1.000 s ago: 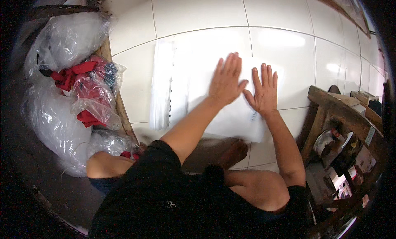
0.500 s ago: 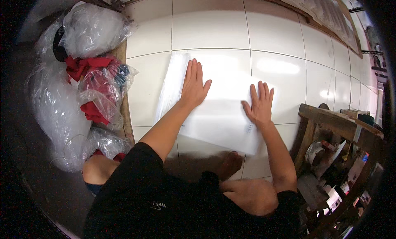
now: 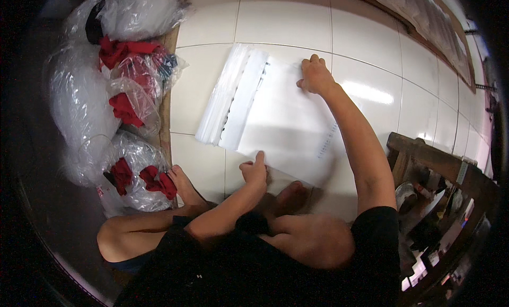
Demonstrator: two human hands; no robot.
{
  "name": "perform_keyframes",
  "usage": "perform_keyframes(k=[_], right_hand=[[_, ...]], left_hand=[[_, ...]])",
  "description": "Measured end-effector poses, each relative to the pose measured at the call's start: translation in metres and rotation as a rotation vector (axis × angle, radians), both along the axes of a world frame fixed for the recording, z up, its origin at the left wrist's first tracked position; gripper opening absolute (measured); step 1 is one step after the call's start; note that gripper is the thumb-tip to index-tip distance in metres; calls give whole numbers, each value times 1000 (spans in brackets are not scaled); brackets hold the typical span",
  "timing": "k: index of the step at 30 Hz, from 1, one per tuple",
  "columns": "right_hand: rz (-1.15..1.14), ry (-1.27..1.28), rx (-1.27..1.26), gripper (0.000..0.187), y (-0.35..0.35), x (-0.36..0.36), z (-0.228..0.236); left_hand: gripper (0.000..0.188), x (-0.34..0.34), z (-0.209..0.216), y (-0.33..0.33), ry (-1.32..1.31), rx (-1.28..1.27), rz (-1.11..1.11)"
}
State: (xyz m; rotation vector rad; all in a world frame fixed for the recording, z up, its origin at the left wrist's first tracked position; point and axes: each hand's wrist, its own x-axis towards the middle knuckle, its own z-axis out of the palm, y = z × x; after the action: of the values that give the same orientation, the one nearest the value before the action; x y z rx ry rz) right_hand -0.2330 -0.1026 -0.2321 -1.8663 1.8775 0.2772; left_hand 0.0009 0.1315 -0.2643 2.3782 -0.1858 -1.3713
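Observation:
A large white sheet (image 3: 294,113), smooth and paper-like or plastic-like, lies on the tiled floor in front of me with a line of small print along its right side. Its left part joins a stack of white folded layers (image 3: 220,97), with dark marks along the folds. At the near edge, my left hand (image 3: 255,172) has curled fingers and one digit pointing up onto the sheet, pinching that edge. My right hand (image 3: 317,76) is closed at the far right corner, its fingertips bent over the edge.
Clear plastic bags (image 3: 82,105) with red cloth (image 3: 127,108) inside some lie along the left, beside a wooden strip (image 3: 167,84). A wooden frame (image 3: 429,153) with clutter stands at the right. My bare foot (image 3: 185,185) rests near the bags.
Both hands lay flat on the sheet before. My left hand has drawn back to the near edge; my right has moved up to the far corner and closed. Printed folds now show at the left.

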Motion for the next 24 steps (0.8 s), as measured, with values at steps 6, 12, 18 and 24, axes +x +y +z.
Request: perform_keyframes(k=[6, 12, 18, 24], right_hand=[[24, -203, 107, 46, -5, -1, 5], [194, -141, 99, 39, 9, 8, 15], [177, -370, 152, 48, -3, 0, 25], [-37, -450, 264, 80, -31, 21, 1]], left_hand=[[52, -7, -11, -27, 21, 57, 171], [45, -22, 9, -38, 48, -128, 254], [45, 6, 59, -70, 323, -214, 387], [45, 69, 15, -83, 375, -209, 185]])
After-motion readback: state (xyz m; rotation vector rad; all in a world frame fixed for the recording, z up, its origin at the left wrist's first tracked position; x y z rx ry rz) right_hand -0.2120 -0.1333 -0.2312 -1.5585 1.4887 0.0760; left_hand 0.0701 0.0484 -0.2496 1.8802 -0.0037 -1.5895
